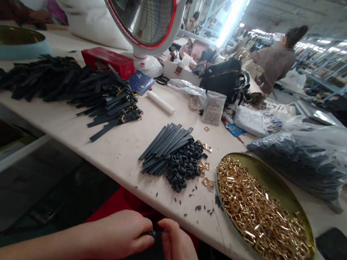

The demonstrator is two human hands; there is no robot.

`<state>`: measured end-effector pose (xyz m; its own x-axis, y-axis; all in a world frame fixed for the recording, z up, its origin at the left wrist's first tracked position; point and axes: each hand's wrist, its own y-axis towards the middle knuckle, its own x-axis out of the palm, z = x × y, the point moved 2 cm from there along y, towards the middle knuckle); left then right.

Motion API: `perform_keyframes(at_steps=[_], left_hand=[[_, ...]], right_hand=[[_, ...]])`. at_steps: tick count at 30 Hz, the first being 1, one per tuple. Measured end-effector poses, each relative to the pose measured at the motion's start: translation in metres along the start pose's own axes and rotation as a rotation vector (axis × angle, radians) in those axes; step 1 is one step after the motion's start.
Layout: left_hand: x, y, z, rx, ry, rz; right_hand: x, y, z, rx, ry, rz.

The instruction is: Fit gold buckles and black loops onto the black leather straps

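Below the table's front edge, my left hand [125, 233] pinches a small dark piece [155, 233], a strap or loop too small to make out fully. My right hand [177, 250] is closed on the other side of the same piece, its fingers curled inward. On the table beyond them lie flat black strips [166, 144] in a stack, touching a heap of small black loops [184, 164]. A few gold buckles [208, 182] lie beside the loops. To the right, a round tray [282, 185] holds many gold buckles [255, 212].
Black straps with buckles [70, 82] are piled at the left. Behind stand a red box [107, 61], a round heater [139, 7] and a black bag [222, 78]. A plastic bag [306, 158] and a dark phone-like slab [338, 250] lie right. A person [273, 62] stands farther back.
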<state>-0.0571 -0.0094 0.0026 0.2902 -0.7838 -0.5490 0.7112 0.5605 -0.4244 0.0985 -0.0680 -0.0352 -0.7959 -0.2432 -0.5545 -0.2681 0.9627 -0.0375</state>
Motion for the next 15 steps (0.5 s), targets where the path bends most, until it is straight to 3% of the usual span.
perform_keyframes(at_steps=[4,6,8,11,12,15], left_hand=[[-0.002,0.007,-0.009,0.028,0.057,0.025],[-0.017,0.013,-0.019,0.041,0.105,0.077],[-0.049,0.021,-0.037,-0.026,0.215,0.237],[-0.116,0.031,-0.07,-0.348,0.525,0.604],[-0.136,0.034,-0.078,-0.396,0.564,0.668],[-0.169,0.044,-0.089,-0.458,0.656,0.846]], right_hand=[[0.011,0.021,0.008,-0.067,0.023,0.022],[0.009,0.032,0.012,-0.062,0.089,0.106],[0.002,0.042,0.017,-0.004,0.147,0.246],[-0.011,0.052,0.027,0.108,0.189,0.435],[-0.015,0.053,0.032,0.127,0.199,0.47],[-0.022,0.052,0.048,0.148,0.223,0.518]])
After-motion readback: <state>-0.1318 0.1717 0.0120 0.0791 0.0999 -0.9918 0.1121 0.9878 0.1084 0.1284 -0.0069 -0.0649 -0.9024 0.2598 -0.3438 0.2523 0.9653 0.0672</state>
